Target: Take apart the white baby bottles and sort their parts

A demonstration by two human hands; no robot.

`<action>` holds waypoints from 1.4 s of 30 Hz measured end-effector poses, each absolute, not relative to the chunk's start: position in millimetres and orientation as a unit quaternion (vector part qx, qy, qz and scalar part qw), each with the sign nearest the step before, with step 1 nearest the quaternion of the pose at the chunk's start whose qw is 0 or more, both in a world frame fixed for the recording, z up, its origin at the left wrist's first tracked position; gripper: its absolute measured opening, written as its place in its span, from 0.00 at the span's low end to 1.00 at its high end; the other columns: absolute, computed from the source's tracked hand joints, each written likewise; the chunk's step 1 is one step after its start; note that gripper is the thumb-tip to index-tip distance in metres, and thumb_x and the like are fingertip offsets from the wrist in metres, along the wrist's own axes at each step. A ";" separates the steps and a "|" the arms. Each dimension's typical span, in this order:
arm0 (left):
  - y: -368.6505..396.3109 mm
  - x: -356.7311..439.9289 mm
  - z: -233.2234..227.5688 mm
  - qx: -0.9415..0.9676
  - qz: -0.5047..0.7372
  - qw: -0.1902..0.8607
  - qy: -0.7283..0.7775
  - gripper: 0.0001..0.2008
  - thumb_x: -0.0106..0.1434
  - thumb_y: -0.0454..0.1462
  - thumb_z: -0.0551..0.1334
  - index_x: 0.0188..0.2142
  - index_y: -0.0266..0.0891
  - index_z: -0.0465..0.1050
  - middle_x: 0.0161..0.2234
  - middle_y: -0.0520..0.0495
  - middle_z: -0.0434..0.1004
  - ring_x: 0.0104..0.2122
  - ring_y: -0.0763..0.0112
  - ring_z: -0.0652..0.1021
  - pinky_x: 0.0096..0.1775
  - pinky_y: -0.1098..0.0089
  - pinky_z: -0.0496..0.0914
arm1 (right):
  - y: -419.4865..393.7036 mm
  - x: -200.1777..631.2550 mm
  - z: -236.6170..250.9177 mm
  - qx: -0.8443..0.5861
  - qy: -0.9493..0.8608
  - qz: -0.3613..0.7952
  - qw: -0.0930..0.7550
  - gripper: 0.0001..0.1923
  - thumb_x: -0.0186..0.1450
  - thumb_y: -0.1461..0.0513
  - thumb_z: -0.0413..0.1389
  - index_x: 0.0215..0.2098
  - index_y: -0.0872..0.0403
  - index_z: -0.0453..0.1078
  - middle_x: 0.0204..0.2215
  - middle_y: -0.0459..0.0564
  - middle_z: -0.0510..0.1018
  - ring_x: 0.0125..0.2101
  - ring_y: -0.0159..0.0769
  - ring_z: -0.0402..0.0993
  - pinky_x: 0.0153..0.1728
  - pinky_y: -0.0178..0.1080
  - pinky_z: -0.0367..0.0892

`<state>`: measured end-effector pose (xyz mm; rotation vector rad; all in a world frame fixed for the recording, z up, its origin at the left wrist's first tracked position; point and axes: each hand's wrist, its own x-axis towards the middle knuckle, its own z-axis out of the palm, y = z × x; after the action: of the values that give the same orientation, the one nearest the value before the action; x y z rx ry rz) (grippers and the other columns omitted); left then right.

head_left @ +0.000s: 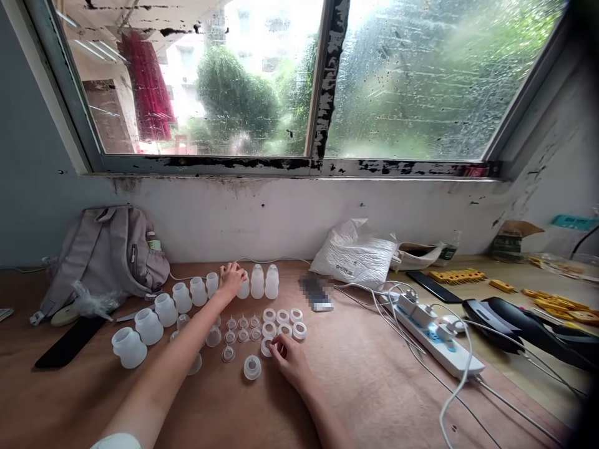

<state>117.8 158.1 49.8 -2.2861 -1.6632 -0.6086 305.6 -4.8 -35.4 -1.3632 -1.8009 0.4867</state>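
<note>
Left arm: stretched far forward across the frame, forearm bare, a white sleeve edge at the bottom.
Left hand [231, 275]: knuckles up, fingers curled down in a grasp at full reach.
Right arm: shorter reach, forearm angling in from the lower right.
Right hand [288, 355]: palm down, low, fingertips pinched together.

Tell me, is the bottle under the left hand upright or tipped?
Upright. The bottle stands on the table beside two others, with the left hand on top.
</note>
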 end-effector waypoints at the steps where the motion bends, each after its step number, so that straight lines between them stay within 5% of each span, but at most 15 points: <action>1: 157.8 117.9 49.9 -0.783 -0.211 0.123 -0.572 0.06 0.58 0.38 0.56 0.29 0.41 0.71 0.37 0.46 0.68 0.41 0.62 0.65 0.41 0.61 0.55 | -4.6 305.3 -35.3 -0.541 -0.712 0.192 0.404 0.07 0.59 0.60 0.49 0.27 0.54 0.66 0.22 0.45 0.69 0.22 0.30 0.64 0.25 0.32 0.59; 9: 103.5 121.3 55.9 -0.763 -0.267 0.107 -0.578 0.16 0.61 0.41 0.52 0.47 0.40 0.63 0.43 0.42 0.68 0.45 0.60 0.65 0.43 0.62 0.58 | -3.9 304.2 -34.8 -0.546 -0.710 0.190 0.401 0.07 0.58 0.61 0.49 0.26 0.54 0.66 0.22 0.45 0.70 0.22 0.31 0.64 0.24 0.32 0.58; 13: 28.1 126.2 34.0 -0.815 -0.304 -0.022 -0.494 0.14 0.61 0.44 0.51 0.42 0.42 0.66 0.35 0.46 0.71 0.37 0.64 0.69 0.39 0.64 0.63 | -3.5 303.1 -35.8 -0.549 -0.704 0.196 0.406 0.07 0.59 0.60 0.49 0.25 0.53 0.64 0.21 0.46 0.70 0.22 0.32 0.64 0.24 0.33 0.58; 17: -20.8 128.8 5.8 -0.831 -0.288 -0.094 -0.467 0.18 0.53 0.45 0.59 0.43 0.43 0.66 0.37 0.46 0.70 0.38 0.61 0.69 0.39 0.63 0.65 | -3.8 301.5 -36.9 -0.553 -0.702 0.196 0.404 0.08 0.59 0.59 0.48 0.25 0.53 0.64 0.21 0.46 0.70 0.22 0.32 0.65 0.25 0.33 0.59; 21: -21.5 126.7 -11.6 -0.821 -0.302 -0.132 -0.466 0.07 0.56 0.41 0.58 0.33 0.43 0.69 0.34 0.48 0.71 0.36 0.64 0.71 0.38 0.64 0.67 | -6.1 301.6 -36.4 -0.548 -0.690 0.205 0.427 0.09 0.60 0.59 0.48 0.26 0.54 0.64 0.22 0.47 0.71 0.22 0.33 0.66 0.25 0.33 0.60; 26: -11.0 124.1 -25.0 -0.743 -0.425 -0.213 -0.472 0.10 0.59 0.42 0.54 0.36 0.41 0.69 0.32 0.48 0.70 0.24 0.74 0.71 0.29 0.71 0.70 | -9.8 303.5 -29.3 -0.570 -0.638 0.232 0.462 0.12 0.60 0.55 0.48 0.27 0.53 0.65 0.17 0.44 0.68 0.19 0.32 0.63 0.22 0.33 0.58; 35: -19.1 130.7 -31.5 -0.669 -0.494 -0.368 -0.415 0.10 0.56 0.41 0.59 0.37 0.42 0.69 0.37 0.48 0.73 0.34 0.70 0.75 0.36 0.69 0.74 | -17.4 295.3 -16.3 -0.433 -0.528 0.623 0.383 0.19 0.57 0.48 0.50 0.41 0.49 0.60 0.22 0.41 0.69 0.12 0.25 0.62 0.08 0.27 0.48; 42: -19.2 127.9 -29.5 -0.693 -0.486 -0.354 -0.398 0.09 0.56 0.37 0.57 0.37 0.41 0.71 0.36 0.47 0.75 0.36 0.69 0.76 0.36 0.69 0.74 | -19.2 295.6 -16.3 -0.417 -0.516 0.646 0.378 0.24 0.53 0.50 0.56 0.43 0.51 0.59 0.24 0.42 0.69 0.15 0.26 0.66 0.09 0.26 0.57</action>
<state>127.9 -19.2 -29.5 -2.8623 -1.6454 -2.0104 295.6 -19.2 -16.3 -1.0666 -1.3181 1.6500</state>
